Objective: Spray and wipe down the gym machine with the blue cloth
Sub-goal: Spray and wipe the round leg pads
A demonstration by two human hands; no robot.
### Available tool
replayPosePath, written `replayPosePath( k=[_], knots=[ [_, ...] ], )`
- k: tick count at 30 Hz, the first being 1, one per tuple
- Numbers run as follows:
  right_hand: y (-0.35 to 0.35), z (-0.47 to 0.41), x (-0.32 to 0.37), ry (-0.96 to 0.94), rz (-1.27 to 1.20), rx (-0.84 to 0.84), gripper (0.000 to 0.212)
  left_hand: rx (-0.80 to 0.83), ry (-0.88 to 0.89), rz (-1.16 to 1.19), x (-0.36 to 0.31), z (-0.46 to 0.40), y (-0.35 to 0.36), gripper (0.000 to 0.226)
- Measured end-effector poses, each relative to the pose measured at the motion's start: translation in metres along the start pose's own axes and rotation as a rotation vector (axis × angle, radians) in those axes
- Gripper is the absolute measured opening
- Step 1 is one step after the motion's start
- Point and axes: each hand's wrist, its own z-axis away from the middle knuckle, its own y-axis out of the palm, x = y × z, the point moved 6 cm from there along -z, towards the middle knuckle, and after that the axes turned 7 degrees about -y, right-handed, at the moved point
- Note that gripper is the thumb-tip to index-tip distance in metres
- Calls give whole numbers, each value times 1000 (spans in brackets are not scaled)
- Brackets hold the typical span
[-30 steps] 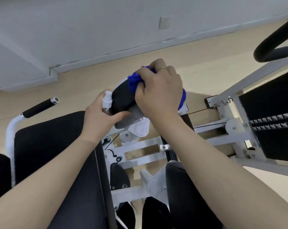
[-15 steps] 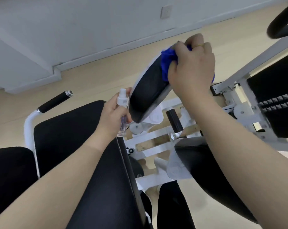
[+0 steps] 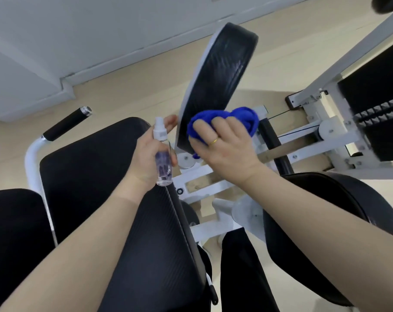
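A black oval pad [image 3: 218, 79] of the gym machine stands tilted at the centre, on a white frame [image 3: 215, 176]. My right hand [image 3: 227, 145] presses a bunched blue cloth [image 3: 227, 120] against the pad's lower end. My left hand [image 3: 146, 156] holds a small clear spray bottle [image 3: 162, 158] with a white nozzle upright, just left of the pad's white edge, with one fingertip touching that edge.
A black seat pad [image 3: 123, 199] lies under my left arm, with a white handle and black grip [image 3: 65, 123] to its left. A second black pad [image 3: 339, 212] sits lower right. The weight stack [image 3: 380, 122] stands at the right. Pale floor and a grey wall lie beyond.
My right hand has slid the blue cloth from the top of the tilted pad down to its lower end. The view has moved closer. My left hand keeps the bottle beside the pad.
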Motion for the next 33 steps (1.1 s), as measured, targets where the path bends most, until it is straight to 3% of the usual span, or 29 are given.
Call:
replayPosePath(
  k=[4, 6, 7, 10, 13, 16, 19, 23, 25, 27, 30, 33],
  knots=[
    [61, 36, 35, -152, -7, 319, 16, -16, 30, -114, -18, -15, 2, 62],
    [78, 47, 36, -73, -38, 445, 18, -18, 70, -212, -26, -25, 5, 56],
    [79, 46, 27, 53, -95, 418, 25, -20, 89, -260, -29, -29, 8, 50],
    [54, 34, -36, 692, -368, 76, 32, -46, 122, -326, -36, -40, 19, 27],
    [23, 47, -123, 1315, -421, -259, 39, -125, 98, -332, -44, -54, 28, 8],
    [25, 58, -171, 1641, -562, -506, 41, -127, 89, -394, -53, -71, 38, 17],
    [26, 48, -153, 1562, -461, -475, 42, -103, 126, -463, -58, -84, 45, 27],
    [49, 5, -71, 934, -617, -164, 29, -135, 142, -448, -60, -90, 42, 20],
    [46, -17, -56, 664, -480, -96, 23, -133, 130, -467, -61, -91, 41, 18],
    [34, -18, -82, 663, -366, -155, 17, -109, 139, -518, -61, -91, 43, 17],
    [12, 8, -125, 931, -410, -298, 19, -103, 161, -504, -61, -92, 46, 13],
    [16, 8, -117, 1150, -310, -425, 26, -127, 159, -504, -61, -93, 46, 11]
  ],
)
